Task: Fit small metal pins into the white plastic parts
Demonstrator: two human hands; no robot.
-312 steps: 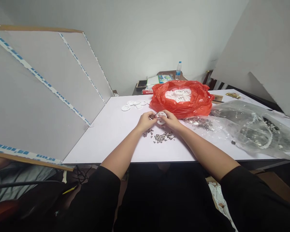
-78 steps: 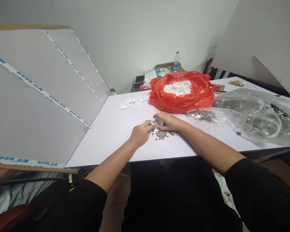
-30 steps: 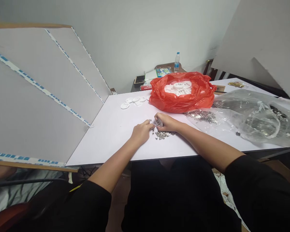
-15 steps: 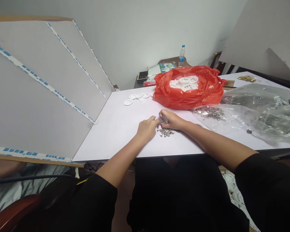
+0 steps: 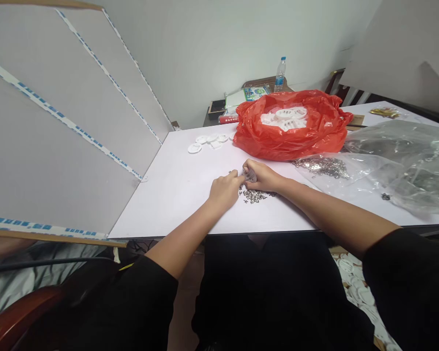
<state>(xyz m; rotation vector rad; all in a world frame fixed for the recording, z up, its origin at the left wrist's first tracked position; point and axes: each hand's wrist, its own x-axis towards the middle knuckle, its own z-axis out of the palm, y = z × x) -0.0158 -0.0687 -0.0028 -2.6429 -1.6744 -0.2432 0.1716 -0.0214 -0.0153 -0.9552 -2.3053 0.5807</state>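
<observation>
Small workshop, white table (image 5: 171,190), metal parts (image 5: 255,196)

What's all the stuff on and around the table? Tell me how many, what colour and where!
Table: one, white, in front of the person
Metal parts: too many to count, silvery, front of the table
Held disc: one, whitish, just behind the metal parts
Loose pieces: at least five, white, far left of the table
Red bag: one, red, back of the table
Bagged pieces: several, white, inside the red bag
Clear bags: seemingly two, see-through, right side
Gold packet: one, gold, far right
Bottle: one, clear with blue cap, behind the red bag
Panels: two, grey, left and right
Left hand: one, bare, beside the held disc
Right hand: one, bare, around the held disc
</observation>
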